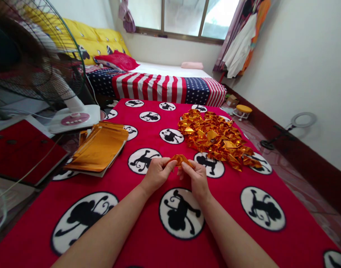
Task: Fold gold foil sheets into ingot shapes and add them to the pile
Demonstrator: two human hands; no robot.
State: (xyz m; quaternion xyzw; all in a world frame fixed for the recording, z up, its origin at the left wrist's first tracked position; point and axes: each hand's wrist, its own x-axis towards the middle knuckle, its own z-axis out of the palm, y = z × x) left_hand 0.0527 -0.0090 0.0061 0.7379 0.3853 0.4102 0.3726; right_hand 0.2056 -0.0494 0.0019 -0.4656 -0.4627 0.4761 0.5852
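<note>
Spread over the low work surface was a red fleece blanket printed with black monkey silhouettes in white circles [148, 219], with a bed in a stars-and-stripes cover [159, 86] behind it and a white standing fan [36, 59] at the left. A small piece of shiny gold foil paper [180, 159] was pinched between both hands just above the blanket's middle: the left hand [157, 173] was closed on its near left edge, the right hand [196, 176] on its right edge, with a fold apparently half made. A large heap of already folded gold foil pieces [216, 138] was seen just beyond the right hand, while a flat stack of unfolded gold foil sheets [100, 149] lay well to the left, so much was judged done and a good deal left.
</note>
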